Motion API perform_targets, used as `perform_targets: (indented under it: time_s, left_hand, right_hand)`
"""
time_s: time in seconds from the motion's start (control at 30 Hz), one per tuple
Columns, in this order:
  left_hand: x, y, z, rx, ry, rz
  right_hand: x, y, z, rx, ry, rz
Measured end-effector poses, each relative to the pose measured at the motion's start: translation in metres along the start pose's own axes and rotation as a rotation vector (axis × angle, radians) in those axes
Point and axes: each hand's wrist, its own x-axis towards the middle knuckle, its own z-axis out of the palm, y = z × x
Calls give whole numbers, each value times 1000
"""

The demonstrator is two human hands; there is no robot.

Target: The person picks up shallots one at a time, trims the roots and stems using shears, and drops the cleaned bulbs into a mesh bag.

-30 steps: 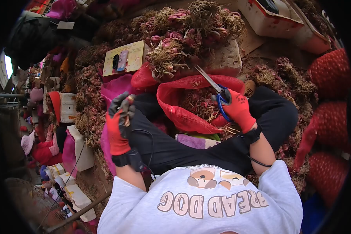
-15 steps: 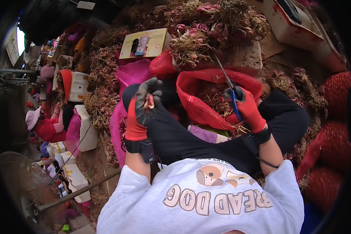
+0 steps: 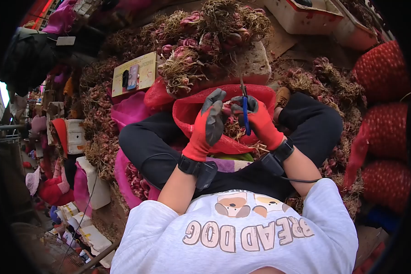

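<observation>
My left hand (image 3: 210, 121), in a red glove with a dark grey palm, is raised at the left side of a red mesh bag (image 3: 183, 119). Its fingers are stretched upward and somewhat bent, with nothing clearly seen in them. Facing it, my right hand (image 3: 260, 121), gloved alike, is closed around blue-handled scissors (image 3: 245, 112). The blades point away from me over the far rim of the bag. Dry shallots with stalks (image 3: 235, 130) lie inside the bag, partly hidden by both hands.
Bunched shallots (image 3: 208, 41) are heaped on a foam block (image 3: 255, 64) beyond the bag. A box (image 3: 144, 68) carrying two small devices stands at far left. Loose shallots (image 3: 137, 180) lie in a pink bag near my left knee. Full red sacks (image 3: 383, 114) stack up at right.
My left hand has swung right from above my left leg to the red bag, close to my right hand. The small pinkish piece seen in it before no longer shows. The view has shifted.
</observation>
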Motion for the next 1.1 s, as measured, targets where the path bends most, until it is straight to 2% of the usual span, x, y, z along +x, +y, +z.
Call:
perform_targets:
  time_s: [0.03, 0.23, 0.27, 0.37, 0.4, 0.5, 0.53, 0.6, 0.67, 0.7, 0.8, 0.9, 0.93, 1.0, 1.1]
  left_hand:
    - [-3, -2, -1, -22, -2, 41]
    - [-10, -7, -2, -116, 533, -33]
    - [-13, -6, -5, -87, 516, -49]
    - [-20, -14, -13, 112, 43, -31]
    - [-21, -2, 11, 119, 142, -66]
    - [-17, -4, 13, 118, 150, 27]
    - [-16, -5, 10, 203, 155, 45]
    - [-17, -1, 17, 212, 231, 63]
    - [-16, 5, 14, 119, 279, 62]
    - [-14, 8, 5, 227, 302, 102]
    - [-10, 26, -2, 504, 386, 187]
    - [-13, 44, 0, 529, 439, 108]
    - [-9, 40, -4, 530, 423, 208]
    - [-12, 42, -8, 600, 415, 206]
    - [-13, 37, -11, 654, 385, 271]
  right_hand:
    - [-3, -1, -1, 70, -20, 25]
    - [-5, 8, -9, 381, -31, 186]
    - [-4, 14, -15, 417, -33, 207]
    - [-4, 18, -19, 456, -54, 266]
    - [-4, 19, -18, 457, -66, 287]
    - [-11, 9, -10, 257, -160, 196]
    - [-9, 9, -12, 171, -179, 162]
    - [-5, 11, -18, 3, -215, 95]
    - [-3, 11, -13, -158, -125, 91]
    - [-3, 11, -11, -237, -79, 88]
    - [-9, 2, -5, -1147, -6, -447]
    - [-14, -4, 2, -1162, -60, -418]
    - [-15, -7, 5, -1193, -60, -400]
    - [-16, -11, 8, -1259, -65, -362]
    - [-16, -10, 9, -1335, 4, -421]
